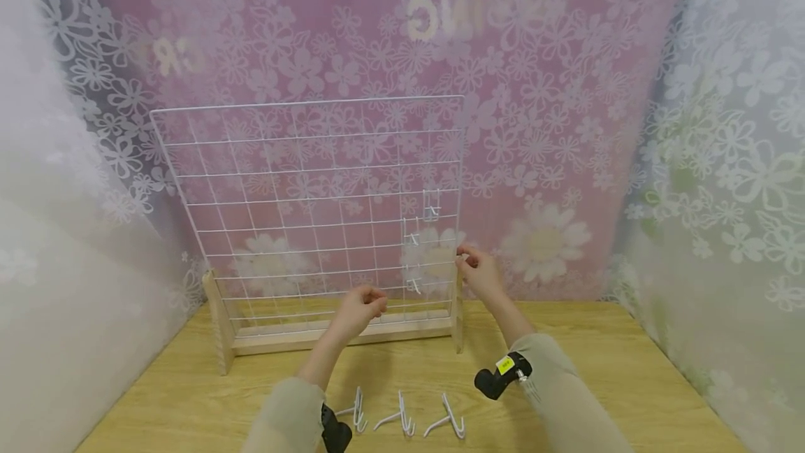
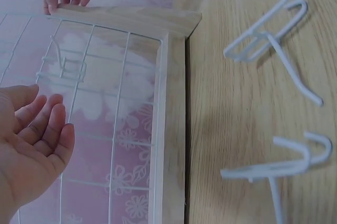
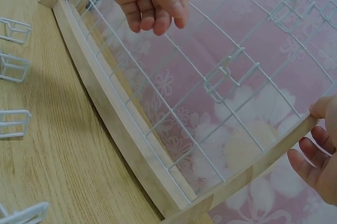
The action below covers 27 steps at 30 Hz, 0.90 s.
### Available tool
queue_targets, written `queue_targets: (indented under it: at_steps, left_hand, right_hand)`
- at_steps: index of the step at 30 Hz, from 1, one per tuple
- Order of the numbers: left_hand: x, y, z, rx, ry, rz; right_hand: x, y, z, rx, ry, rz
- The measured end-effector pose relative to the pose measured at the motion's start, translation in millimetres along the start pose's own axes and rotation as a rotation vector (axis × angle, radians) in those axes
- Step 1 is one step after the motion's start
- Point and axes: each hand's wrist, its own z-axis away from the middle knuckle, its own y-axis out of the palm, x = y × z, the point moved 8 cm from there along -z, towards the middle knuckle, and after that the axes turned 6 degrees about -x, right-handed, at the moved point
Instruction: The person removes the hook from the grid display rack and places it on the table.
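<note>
Beige sleeves (image 1: pixel 560 383) lie closest to the head camera, reaching up from the lower edge, each with a black wrist device (image 1: pixel 497 379). Floral cloth (image 1: pixel 566 89), pink behind and whitish at both sides, encloses a table (image 1: pixel 566 341) of yellowish grained wood. On it stands a white wire grid (image 1: pixel 323 196), set in a pale wooden base (image 1: pixel 283 345) with a post at either end. The left hand (image 1: pixel 357 312) is before the grid's lower part, fingers loosely bent and holding nothing; its forearm hides a stretch of the base. The right hand (image 1: pixel 483 275) touches the top of the right post (image 1: pixel 458 320); with some fingers hidden, I cannot tell whether it pinches the wood. Three white hooks (image 1: pixel 411 238) hang on the grid's right side, between the hands. Loose hooks (image 1: pixel 446 418) lie in a row on the near tabletop: three in the head view, the leftmost beside the left sleeve's device, and four in the right wrist view.
</note>
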Motion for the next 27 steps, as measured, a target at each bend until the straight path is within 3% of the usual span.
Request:
queue_targets:
  at_steps: [6, 14, 19, 27]
  left_hand:
    - [-6.9, 10.4, -8.7, -0.021, -0.002, -0.018]
    - [-15.6, 21.2, -21.9, -0.109, -0.017, -0.036]
    - [-20.4, 32.1, -24.7, -0.107, -0.028, -0.010]
    - [-27.6, 39.8, -29.3, -0.164, -0.017, -0.082]
  right_hand:
    - [-3, 0.4, 0, 0.003, 0.021, -0.030]
    - [4, -1.8, -3, -0.008, -0.015, -0.014]
    - [2, -0.7, -2, -0.007, -0.014, -0.021]
    - [-1, 0.7, 0, -0.004, -0.004, -0.047]
